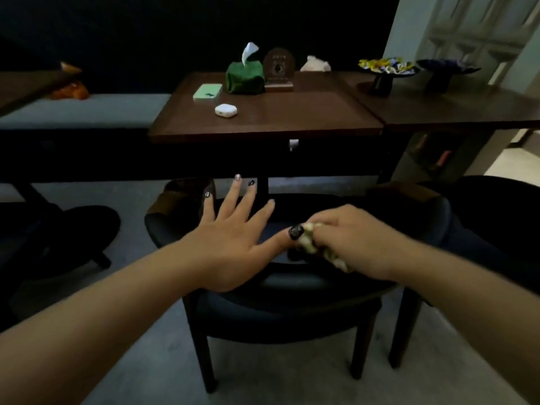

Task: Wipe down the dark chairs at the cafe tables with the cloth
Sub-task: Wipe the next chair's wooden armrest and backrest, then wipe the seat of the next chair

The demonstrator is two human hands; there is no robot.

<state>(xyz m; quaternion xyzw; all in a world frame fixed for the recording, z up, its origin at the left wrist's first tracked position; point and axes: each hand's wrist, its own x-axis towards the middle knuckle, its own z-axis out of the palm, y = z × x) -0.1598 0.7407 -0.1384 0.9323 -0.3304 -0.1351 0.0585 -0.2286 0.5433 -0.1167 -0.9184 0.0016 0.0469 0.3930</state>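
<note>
Left hand (230, 238): flat, fingers spread and straight, palm down over the curved backrest of the dark chair (286, 314), thumb stretched rightward until its dark-painted nail sits just beside the cloth (314, 244). Forearm reaching in from the lower left, wrist straight. Holding nothing.

Right hand (353, 238): fingers curled down around the pale, bunched cloth, knuckles up, forearm coming in from the lower right. Cloth squeezed beneath the fingers, a crumpled fold poking out on the thumb side and below the palm, lying on or just above the chair's dark top edge; actual contact with the chair not clear in the dim light.

Both hands close together, thumb tip of the left nearly touching the cloth in the right.

Chair pushed toward a brown cafe table (263, 121), seat tucked partly under it. On the table: green phone (207, 91), white earbud case (225, 110), green tissue holder (245, 78), small wooden sign (279, 71). Another dark chair (496, 206) at the right.
</note>
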